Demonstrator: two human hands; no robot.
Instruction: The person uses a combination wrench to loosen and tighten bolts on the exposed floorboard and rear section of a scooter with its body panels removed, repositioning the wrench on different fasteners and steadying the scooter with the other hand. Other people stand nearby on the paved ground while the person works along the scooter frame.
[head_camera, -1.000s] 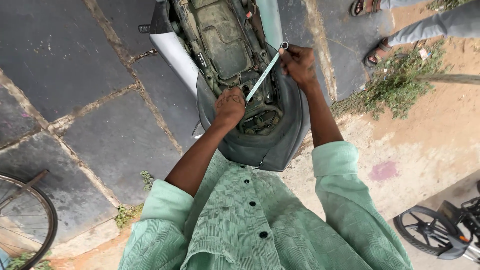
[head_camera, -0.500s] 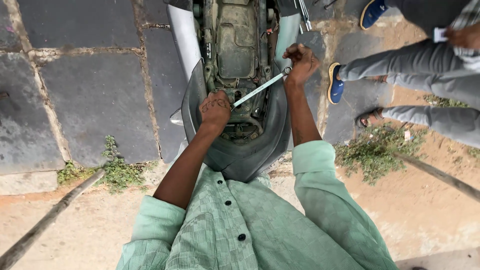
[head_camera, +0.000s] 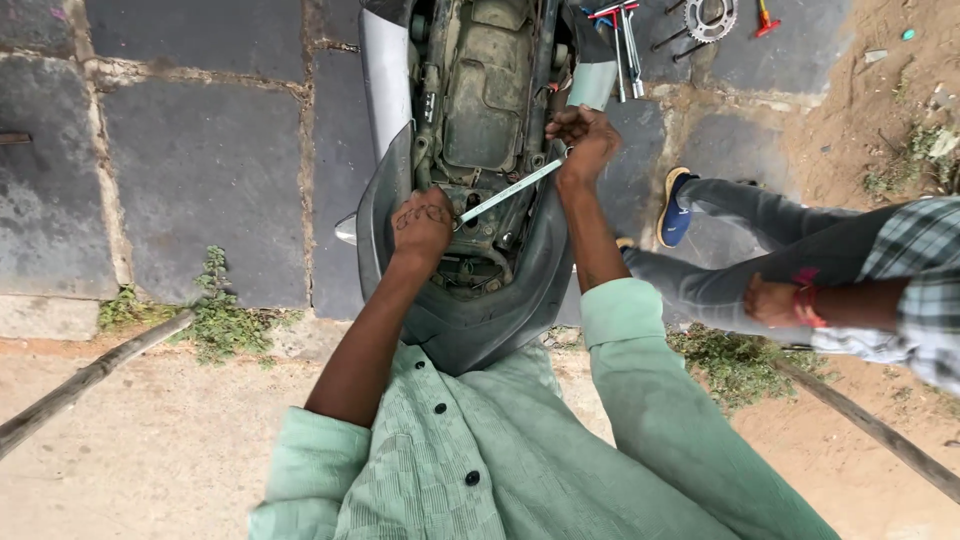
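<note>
Gripping long flat silver metal spanner (head_camera: 508, 190) with both my hands: left hand (head_camera: 423, 222) fisted on lower end, right hand (head_camera: 583, 140) clenched on upper end at 2 o'clock, over grimy open scooter body (head_camera: 480, 100).

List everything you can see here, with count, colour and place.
scooter: one, grey, seat off, centre.
wrench: one, silver, across the scooter's open bay, held at both ends.
tools: several, silver and red, top, on paving.
sprocket: one, metal, top right.
paving: dark grey slabs, left and top.
weeds: green, left edge of paving.
co-worker: one, grey trousers, blue shoe, right.
left hand: on wrench's lower end.
right hand: grips upper end.
</note>
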